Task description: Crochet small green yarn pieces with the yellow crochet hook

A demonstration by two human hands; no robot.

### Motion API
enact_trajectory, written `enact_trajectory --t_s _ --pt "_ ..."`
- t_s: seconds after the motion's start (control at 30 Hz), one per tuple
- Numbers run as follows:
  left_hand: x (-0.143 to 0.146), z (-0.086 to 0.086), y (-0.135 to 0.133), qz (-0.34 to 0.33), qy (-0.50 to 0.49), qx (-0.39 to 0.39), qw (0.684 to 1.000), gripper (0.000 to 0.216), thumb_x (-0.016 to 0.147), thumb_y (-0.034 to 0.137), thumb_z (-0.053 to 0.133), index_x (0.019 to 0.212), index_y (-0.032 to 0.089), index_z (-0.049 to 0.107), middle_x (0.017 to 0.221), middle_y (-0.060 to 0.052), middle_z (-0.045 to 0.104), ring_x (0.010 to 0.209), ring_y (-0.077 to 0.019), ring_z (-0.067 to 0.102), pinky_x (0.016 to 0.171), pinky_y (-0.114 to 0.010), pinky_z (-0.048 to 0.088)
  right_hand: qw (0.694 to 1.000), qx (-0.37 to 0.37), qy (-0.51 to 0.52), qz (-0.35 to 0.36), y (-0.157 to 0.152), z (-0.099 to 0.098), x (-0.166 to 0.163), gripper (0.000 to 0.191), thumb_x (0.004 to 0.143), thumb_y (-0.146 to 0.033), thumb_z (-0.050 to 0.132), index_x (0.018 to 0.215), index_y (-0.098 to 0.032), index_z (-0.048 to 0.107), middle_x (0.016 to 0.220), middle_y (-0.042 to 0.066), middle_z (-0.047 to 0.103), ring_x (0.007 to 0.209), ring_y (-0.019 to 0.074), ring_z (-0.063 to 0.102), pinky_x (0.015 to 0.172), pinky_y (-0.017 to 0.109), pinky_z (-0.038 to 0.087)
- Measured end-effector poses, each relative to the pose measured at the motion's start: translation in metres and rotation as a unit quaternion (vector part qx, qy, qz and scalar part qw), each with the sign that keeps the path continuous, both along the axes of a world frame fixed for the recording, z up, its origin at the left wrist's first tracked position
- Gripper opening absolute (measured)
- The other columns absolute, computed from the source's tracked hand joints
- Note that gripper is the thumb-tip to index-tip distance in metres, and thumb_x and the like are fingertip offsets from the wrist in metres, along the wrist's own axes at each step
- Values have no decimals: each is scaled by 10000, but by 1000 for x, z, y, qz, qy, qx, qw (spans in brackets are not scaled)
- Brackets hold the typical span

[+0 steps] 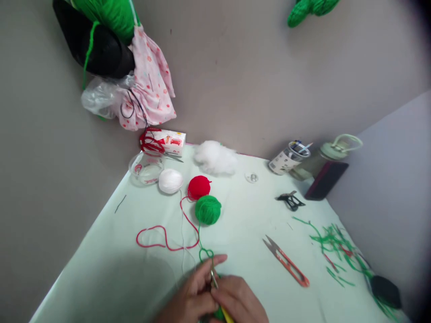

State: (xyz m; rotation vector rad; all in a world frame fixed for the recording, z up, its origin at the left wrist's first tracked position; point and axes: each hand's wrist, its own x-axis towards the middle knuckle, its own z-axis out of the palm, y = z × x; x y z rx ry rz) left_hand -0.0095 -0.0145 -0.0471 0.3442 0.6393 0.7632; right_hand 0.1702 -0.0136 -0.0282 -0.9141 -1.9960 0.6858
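Note:
At the bottom middle, my right hand grips a crochet hook with a metal shaft and yellow handle. My left hand is closed beside it around a piece of green crochet work, mostly hidden by the fingers. Green yarn runs over the stretched left index finger, close to the hook's tip, and leads back to a green yarn ball. Touching that ball is a red yarn ball, whose loose strand curves across the table. A white yarn ball sits to their left.
Orange thread snips lie right of my hands, with green yarn scraps beyond. Along the back stand a clear bowl, white stuffing, a pen cup, a bottle and a phone. A black claw clip lies nearby.

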Motion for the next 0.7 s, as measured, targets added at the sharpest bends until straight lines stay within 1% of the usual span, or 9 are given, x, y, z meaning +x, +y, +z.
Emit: enact_trajectory --t_s 0.07,0.17,0.3,0.4,0.47,0.53,0.6,0.67,0.7 --pt "1 25 0 31 32 -16 999 740 729 252 836 1439 218 630 1029 -36 666 997 -203 628 933 -319 426 998 34 47 3 0 12 -3 429 991 -342 707 1413 -276 685 1110 111 833 1008 262 801 858 352 683" --pt "0 56 -1 33 94 28 995 618 803 327 831 1386 222 653 1123 -62 693 1105 -232 623 1023 -348 441 991 -56 123 -20 -3 27 -4 347 953 -342 771 1294 -282 753 1111 112 830 1045 256 784 926 382 660" --pt "-21 71 -2 6 218 145 965 364 920 485 763 1188 238 749 1033 -56 711 1004 -221 649 971 -344 495 935 -243 246 -82 -7 45 9 266 867 -354 867 1122 -300 814 1077 69 833 965 210 785 840 305 638" --pt "-54 80 2 75 305 195 929 273 874 480 819 965 226 779 1257 -81 705 1187 -253 651 1026 -330 512 885 -315 333 -81 -9 56 20 303 814 -378 909 1098 -324 815 1091 35 841 932 168 770 841 265 610" --pt "-81 92 8 95 296 197 930 310 907 529 753 909 219 762 1270 -97 711 1171 -274 675 947 -345 572 866 -332 368 -73 -10 64 23 324 752 -386 951 1043 -316 826 1060 30 845 910 165 761 823 260 602" --pt "-102 106 17 57 321 204 923 326 918 547 716 901 222 741 1192 -91 734 978 -257 713 725 -317 595 858 -339 381 -64 -13 72 24 331 713 -394 972 1001 -306 833 1008 28 843 876 165 752 772 254 593" --pt "-109 118 25 34 411 260 873 349 916 562 711 892 215 729 1039 -63 735 897 -243 695 708 -303 580 858 -346 376 -46 -15 81 22 333 706 -405 974 990 -301 837 975 30 835 851 167 740 716 247 579" --pt "-97 126 31 93 517 317 789 326 881 535 768 857 223 678 926 -10 688 845 -208 642 704 -263 531 864 -351 360 -22 -18 90 18 325 716 -411 969 994 -302 839 969 29 825 857 169 733 693 244 566" --pt "-86 128 32 134 529 336 767 355 898 546 747 807 226 622 847 4 639 782 -186 591 681 -257 509 867 -350 353 -12 -19 94 16 321 724 -411 965 1000 -305 840 978 28 821 873 170 732 702 244 565"
